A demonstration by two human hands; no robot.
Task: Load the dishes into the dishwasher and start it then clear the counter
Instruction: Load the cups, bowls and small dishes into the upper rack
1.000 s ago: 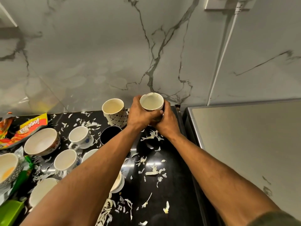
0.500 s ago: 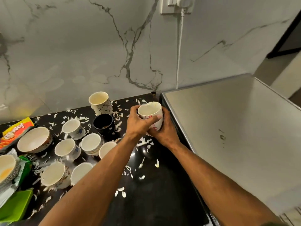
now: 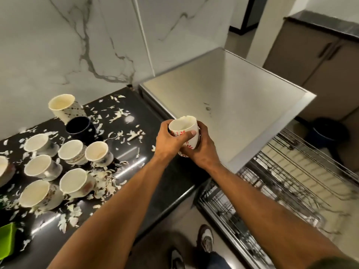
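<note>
A: We held the white ceramic cup with red flower print in both hands: our left hand curled round its near side, our right hand cupped under and behind it.

B: It was upright, lifted off the black stone counter, over the counter's right edge beside the grey steel appliance top.

A: The other cream cups stood grouped near the counter's left end, among white shreds. The wire rack stood pulled out below, right.
</note>
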